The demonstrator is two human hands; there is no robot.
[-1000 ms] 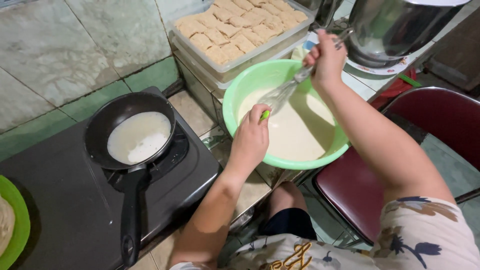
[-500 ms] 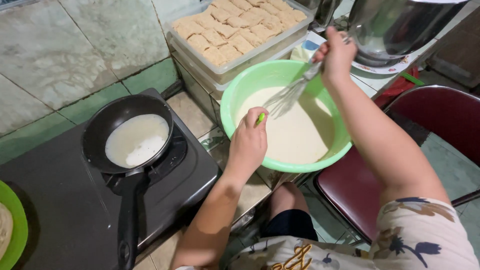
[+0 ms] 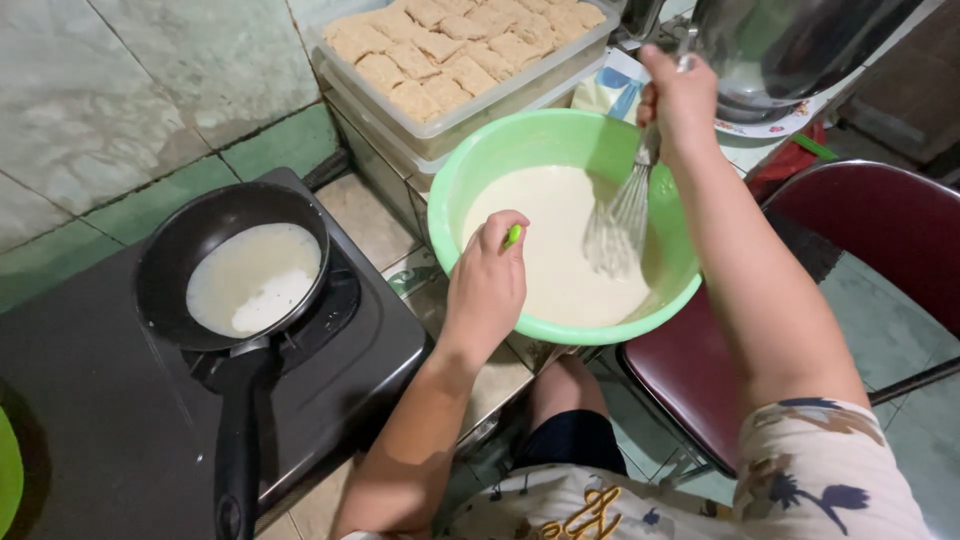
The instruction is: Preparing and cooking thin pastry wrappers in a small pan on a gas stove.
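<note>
A light green bowl [image 3: 480,165] holds pale, smooth batter [image 3: 545,240]. My right hand [image 3: 680,95] grips the handle of a wire whisk [image 3: 620,215], whose loops stand in the batter on the bowl's right side. My left hand [image 3: 487,285] rests on the bowl's near rim, fingers closed on a thin green handle [image 3: 512,236] that dips into the batter. To the left, a black frying pan [image 3: 170,265] with a thin layer of pale batter [image 3: 253,278] sits on a dark stove [image 3: 100,430].
Clear plastic trays of tan, square biscuits [image 3: 450,45] are stacked behind the bowl. A metal pot [image 3: 800,45] stands at the upper right. A dark red chair seat [image 3: 870,235] is on the right. Part of a green plate [image 3: 8,470] shows at the left edge.
My right hand has swung the whisk from the bowl's far middle toward its right side, now more upright. The view has shifted closer. My left hand stays on the rim.
</note>
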